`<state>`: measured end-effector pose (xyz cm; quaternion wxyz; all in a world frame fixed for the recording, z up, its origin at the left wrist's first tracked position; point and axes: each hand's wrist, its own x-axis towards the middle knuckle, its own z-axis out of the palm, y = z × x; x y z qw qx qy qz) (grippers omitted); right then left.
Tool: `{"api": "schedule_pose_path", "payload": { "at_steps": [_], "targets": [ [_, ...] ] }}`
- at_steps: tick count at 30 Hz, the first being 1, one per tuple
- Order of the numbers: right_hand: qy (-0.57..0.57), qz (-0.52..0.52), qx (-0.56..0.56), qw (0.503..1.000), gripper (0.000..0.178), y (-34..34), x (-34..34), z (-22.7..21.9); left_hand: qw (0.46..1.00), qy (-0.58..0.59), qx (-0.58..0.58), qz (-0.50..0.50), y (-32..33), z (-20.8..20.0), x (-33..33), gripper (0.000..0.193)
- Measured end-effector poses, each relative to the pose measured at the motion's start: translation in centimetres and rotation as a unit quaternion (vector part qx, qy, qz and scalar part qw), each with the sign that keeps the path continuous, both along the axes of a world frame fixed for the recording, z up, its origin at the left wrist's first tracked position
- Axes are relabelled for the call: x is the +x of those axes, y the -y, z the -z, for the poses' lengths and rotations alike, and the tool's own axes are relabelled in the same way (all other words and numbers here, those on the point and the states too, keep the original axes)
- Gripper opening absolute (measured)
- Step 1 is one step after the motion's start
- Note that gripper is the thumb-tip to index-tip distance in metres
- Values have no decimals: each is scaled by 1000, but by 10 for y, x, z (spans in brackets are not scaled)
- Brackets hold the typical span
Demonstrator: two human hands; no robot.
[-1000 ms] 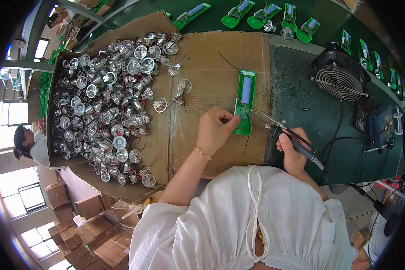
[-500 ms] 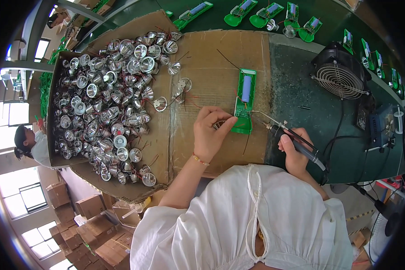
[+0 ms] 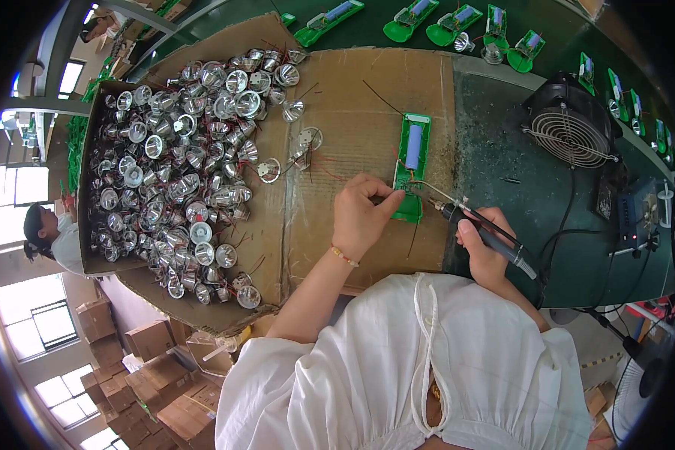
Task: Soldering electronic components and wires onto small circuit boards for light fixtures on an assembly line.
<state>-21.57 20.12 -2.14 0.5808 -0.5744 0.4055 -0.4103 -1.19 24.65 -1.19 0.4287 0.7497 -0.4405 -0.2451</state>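
Note:
A green flashlight-like housing (image 3: 423, 150) lies on the cardboard, with a blue cylindrical battery (image 3: 413, 147) and a small circuit board (image 3: 405, 184) in it. My left hand (image 3: 364, 212) is at the housing's lower left side, thumb and fingers pinched together by the board. What they pinch is hidden. My right hand (image 3: 487, 244) grips a soldering iron (image 3: 495, 241) with a thin bent feed tube (image 3: 446, 193) along it. Its tip points left, at the board close to my left fingertips.
At left, a cardboard box (image 3: 90, 187) overflows with silvery reflector cups (image 3: 176, 180) with red wires. A black fan (image 3: 570, 135) stands at right, near a blue power unit (image 3: 636, 214). Green housings (image 3: 446, 26) line the far edge. Cables trail at right.
My left hand has shifted right and closed in on the board; a reflector cup glimpsed under its fingers is now hidden. The iron's tip shifts slightly left. The far housings move slightly right.

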Motion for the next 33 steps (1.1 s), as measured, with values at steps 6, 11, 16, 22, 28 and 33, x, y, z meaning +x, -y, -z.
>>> {"api": "schedule_pose_path", "payload": {
  "at_steps": [6,11,16,22,28,33],
  "targets": [
    [-7,-8,7,1000,13,1,2,-1,1000,12,20,2,1,1,0,15],
    [7,13,-10,1000,15,-1,1,-1,999,10,40,-12,1,2,0,16],
    [25,23,-3,999,18,-1,-8,0,999,-2,43,-12,2,0,-1,16],
    [22,32,20,999,18,-3,-10,-4,998,13,54,-5,0,-3,1,16],
    [34,34,-2,999,17,-2,-19,-4,994,-66,-66,56,-25,-8,9,17],
    [27,23,6,999,16,-6,-17,-4,984,99,-86,124,-22,1,2,13]
  ]
}}
